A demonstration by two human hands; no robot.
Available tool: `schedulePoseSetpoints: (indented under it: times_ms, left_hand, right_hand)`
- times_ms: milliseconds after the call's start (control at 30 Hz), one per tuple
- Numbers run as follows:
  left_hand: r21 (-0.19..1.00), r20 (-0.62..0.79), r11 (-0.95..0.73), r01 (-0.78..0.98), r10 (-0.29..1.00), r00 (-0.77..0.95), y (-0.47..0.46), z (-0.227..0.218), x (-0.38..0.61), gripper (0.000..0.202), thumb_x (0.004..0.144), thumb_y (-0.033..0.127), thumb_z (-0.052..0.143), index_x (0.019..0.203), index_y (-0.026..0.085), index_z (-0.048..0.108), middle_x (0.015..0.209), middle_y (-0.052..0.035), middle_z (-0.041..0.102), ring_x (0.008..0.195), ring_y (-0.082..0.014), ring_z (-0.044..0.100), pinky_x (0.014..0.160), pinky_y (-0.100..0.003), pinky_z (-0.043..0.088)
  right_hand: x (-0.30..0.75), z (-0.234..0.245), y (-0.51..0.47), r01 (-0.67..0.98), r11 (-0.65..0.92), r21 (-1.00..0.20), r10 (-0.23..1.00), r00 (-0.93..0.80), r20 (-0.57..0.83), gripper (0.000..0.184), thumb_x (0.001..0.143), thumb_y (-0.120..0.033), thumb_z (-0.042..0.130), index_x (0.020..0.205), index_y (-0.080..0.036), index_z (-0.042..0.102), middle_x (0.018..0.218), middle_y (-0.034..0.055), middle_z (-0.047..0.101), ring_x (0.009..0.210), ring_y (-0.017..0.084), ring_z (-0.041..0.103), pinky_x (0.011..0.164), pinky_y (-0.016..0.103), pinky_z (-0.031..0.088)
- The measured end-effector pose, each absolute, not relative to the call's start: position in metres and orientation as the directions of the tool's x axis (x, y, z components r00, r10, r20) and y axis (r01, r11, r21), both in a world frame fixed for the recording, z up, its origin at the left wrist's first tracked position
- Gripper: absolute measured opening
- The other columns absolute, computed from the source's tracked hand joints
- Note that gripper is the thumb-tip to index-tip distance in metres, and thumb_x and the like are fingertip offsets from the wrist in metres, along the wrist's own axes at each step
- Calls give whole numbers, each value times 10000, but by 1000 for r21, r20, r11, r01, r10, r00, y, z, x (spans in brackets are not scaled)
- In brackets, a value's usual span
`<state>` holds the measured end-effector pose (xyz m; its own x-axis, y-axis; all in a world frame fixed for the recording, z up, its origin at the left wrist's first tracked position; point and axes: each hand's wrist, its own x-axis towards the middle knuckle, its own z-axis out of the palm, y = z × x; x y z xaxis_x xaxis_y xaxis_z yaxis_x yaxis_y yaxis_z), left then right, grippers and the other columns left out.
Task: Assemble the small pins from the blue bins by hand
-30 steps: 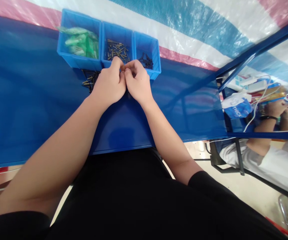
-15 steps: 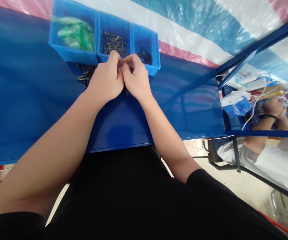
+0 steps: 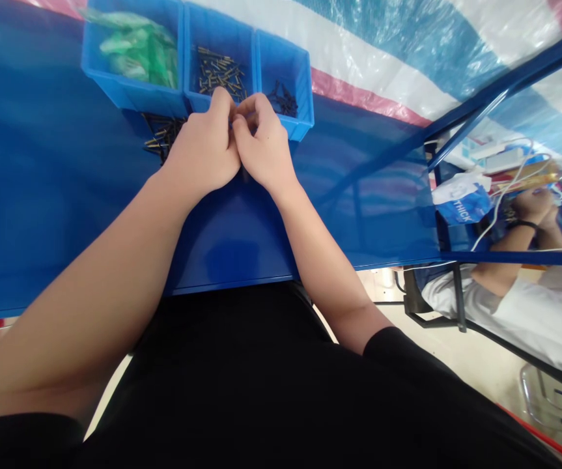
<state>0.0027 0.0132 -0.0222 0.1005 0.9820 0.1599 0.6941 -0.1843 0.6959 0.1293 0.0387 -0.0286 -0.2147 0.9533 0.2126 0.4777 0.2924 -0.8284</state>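
Observation:
My left hand and my right hand meet fingertip to fingertip just in front of the blue bins. Both are closed in a pinch; whatever lies between the fingers is hidden by them. Behind them the middle bin holds brass-coloured screws. Dark screws lie in the right bin. Green plastic bags fill the left bin. Beside my left hand, a pile of dark and brass-coloured screws rests on the blue table, partly covered by the hand.
Striped plastic sheeting runs behind the table. A blue metal frame stands at the right. Past it are a blue-and-white packet, a white cable and another person's hands at work.
The whole view has shifted slightly, so the bins sit a little higher and further left. My hands stay pressed together at the fingertips, with almost no change in pose.

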Motion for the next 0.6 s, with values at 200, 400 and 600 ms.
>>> schedulePoseSetpoints:
  times_ms: [200,400,600]
  left_hand:
    - [682,112,-151,715,988,102,11,-18,3,403,888,470,443,1262,319,449,1047,-106,697,1099,-351,654,962,-518,480]
    - [596,103,-157,788,988,119,10,-15,5,364,904,349,458,1248,241,412,1047,-125,664,1012,-377,668,888,-568,507]
    - [626,96,-162,763,987,131,9,-14,5,373,883,390,442,1239,283,424,1094,-136,665,997,-394,649,843,-555,491]
  right_hand:
    - [129,-31,38,495,309,-812,947,-234,218,26,944,-244,416,929,-236,397,889,-28,610,812,91,601,790,233,459]
    - [130,-32,38,510,334,-792,939,-256,231,65,955,-282,416,917,-267,365,869,-44,598,799,97,588,763,244,460]
    - [130,-30,37,495,335,-801,938,-252,237,68,936,-265,421,900,-264,364,861,-35,586,792,114,592,761,266,461]
